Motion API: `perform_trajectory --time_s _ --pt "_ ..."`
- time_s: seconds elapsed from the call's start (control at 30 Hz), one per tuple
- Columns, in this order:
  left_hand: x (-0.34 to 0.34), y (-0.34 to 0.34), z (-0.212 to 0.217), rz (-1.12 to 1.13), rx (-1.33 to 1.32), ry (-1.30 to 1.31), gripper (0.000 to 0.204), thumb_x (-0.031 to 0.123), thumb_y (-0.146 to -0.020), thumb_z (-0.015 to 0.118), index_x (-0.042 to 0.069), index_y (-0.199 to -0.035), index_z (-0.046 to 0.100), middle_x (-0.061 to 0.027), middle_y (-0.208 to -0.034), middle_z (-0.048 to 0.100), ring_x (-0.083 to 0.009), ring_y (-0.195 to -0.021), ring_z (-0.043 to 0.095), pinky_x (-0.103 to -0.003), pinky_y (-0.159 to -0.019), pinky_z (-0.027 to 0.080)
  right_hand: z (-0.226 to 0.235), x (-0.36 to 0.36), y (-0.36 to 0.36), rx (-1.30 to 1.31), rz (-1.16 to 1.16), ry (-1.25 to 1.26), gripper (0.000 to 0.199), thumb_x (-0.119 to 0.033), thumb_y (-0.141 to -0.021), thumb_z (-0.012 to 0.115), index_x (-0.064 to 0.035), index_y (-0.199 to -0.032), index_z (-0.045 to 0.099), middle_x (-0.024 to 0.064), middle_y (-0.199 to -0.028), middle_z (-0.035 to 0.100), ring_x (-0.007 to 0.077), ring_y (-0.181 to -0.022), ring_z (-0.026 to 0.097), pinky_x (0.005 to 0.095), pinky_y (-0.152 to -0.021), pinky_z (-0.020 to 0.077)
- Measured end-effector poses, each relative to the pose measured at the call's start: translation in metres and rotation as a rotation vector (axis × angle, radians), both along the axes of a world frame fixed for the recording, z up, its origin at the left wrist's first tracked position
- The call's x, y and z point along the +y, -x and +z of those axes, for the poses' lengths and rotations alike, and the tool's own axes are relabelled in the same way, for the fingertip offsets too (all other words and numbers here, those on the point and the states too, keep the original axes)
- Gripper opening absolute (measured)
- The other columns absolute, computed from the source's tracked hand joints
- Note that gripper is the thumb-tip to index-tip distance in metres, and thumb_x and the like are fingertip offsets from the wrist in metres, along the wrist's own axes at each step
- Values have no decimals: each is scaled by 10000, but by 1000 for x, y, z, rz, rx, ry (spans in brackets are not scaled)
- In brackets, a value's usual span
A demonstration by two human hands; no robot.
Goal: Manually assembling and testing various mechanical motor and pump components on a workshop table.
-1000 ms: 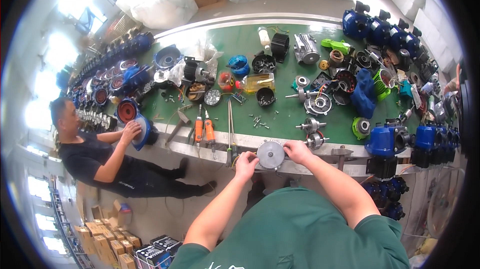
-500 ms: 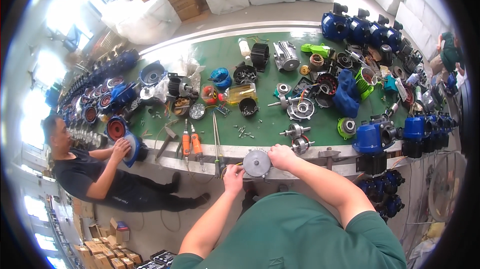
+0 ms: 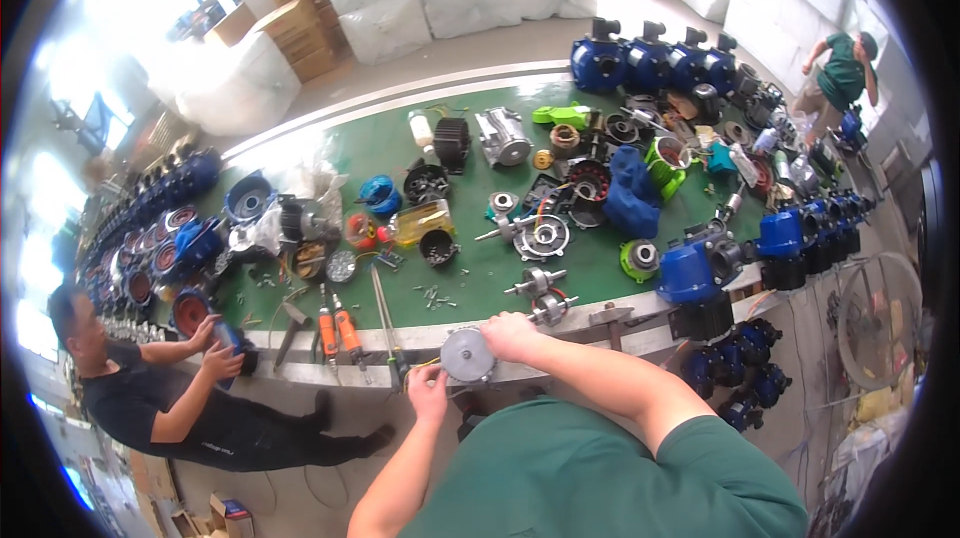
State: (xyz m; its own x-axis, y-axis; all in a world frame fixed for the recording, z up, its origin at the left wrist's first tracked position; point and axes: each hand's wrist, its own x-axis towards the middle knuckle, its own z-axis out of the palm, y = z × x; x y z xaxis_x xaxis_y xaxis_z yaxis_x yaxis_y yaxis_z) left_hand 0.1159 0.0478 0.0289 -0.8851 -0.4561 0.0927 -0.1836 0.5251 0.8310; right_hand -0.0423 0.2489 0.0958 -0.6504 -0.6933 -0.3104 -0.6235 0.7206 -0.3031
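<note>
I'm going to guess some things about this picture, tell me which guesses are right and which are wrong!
1. Both hands are on a round grey metal disc. True: the left hand and the right hand each touch it.
2. The workbench is red. False: it is green.
3. Two orange-handled tools lie left of the disc. True.
4. The person at the left is asleep on the floor. False: that person handles a blue part.
5. Blue pumps stand at the far edge. True.

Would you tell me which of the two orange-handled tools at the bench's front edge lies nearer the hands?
The right-hand orange-handled tool; its twin lies farther from the left hand.
</note>
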Motion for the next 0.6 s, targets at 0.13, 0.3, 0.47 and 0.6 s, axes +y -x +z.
perform_trajectory --time_s 0.13,0.3,0.47,0.6 --pt "-5 4 -3 100 -42 -97 238 55 -756 808 14 -938 660 -99 -954 612 -212 -771 666 -342 -744 530 3 -4 -1 -25 60 -30 229 -156 -849 567 -44 -969 727 176 -1040 726 319 -985 707 443 -833 576" --pt "-6 1 -5 -22 -49 93 211 55 -769 794 24 -879 616 -106 -934 602 -249 -766 641 -371 -723 522 -6 -6 1 -16 54 -34 226 -145 -848 570 -39 -962 734 183 -1018 734 323 -962 720 430 -807 587" --pt "14 -13 16 -74 -37 212 148 66 -833 737 32 -855 595 -116 -934 593 -298 -800 635 -400 -717 522 -14 -16 4 -31 -6 4 218 -146 -857 571 -50 -961 737 172 -999 741 312 -952 727 424 -811 587" --pt "17 -20 14 -96 -44 294 82 73 -858 700 50 -909 641 -125 -957 609 -328 -872 648 -424 -746 528 -18 -24 9 -53 23 -46 214 -152 -873 566 -55 -966 733 165 -978 744 306 -935 731 429 -806 586"
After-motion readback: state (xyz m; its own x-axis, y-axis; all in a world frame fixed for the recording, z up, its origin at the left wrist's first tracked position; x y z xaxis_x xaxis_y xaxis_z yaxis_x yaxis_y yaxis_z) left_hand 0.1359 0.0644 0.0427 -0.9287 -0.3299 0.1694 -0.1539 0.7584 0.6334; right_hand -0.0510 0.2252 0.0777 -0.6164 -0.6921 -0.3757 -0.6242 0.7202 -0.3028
